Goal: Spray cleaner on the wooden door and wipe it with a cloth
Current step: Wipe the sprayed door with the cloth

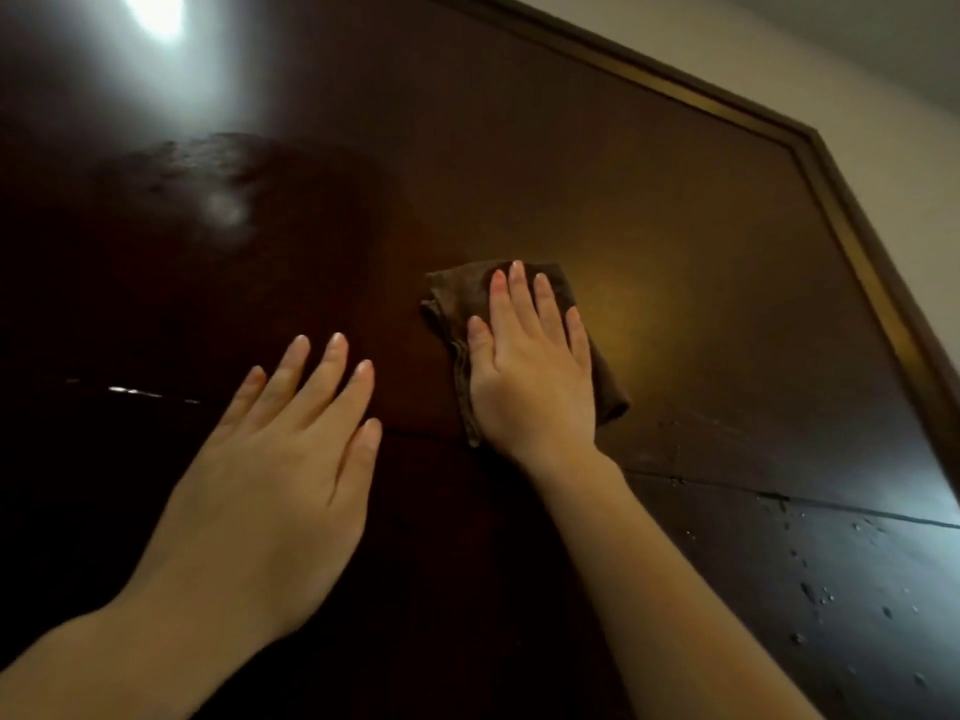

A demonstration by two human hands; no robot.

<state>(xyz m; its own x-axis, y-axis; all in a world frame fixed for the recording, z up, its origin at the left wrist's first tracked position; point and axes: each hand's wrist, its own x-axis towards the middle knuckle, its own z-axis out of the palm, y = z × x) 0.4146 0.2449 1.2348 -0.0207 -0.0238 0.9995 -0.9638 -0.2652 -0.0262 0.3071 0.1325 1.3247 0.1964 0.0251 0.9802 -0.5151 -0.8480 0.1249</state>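
The dark brown wooden door (pixel 675 210) fills almost the whole view, glossy and seen from below. A folded brown cloth (pixel 457 298) lies flat against it near the middle. My right hand (pixel 530 366) presses the cloth to the wood with straight fingers spread over it. My left hand (pixel 280 459) rests flat on the bare door to the left of the cloth, fingers straight and slightly apart, holding nothing. Small droplets (pixel 810 589) speckle the door at the lower right. No spray bottle is in view.
The door frame (pixel 852 220) runs along the top and right side, with a pale wall (pixel 831 59) beyond it. A horizontal seam (pixel 727 488) crosses the door below my right hand. A bright light reflection (pixel 156 13) glares at the upper left.
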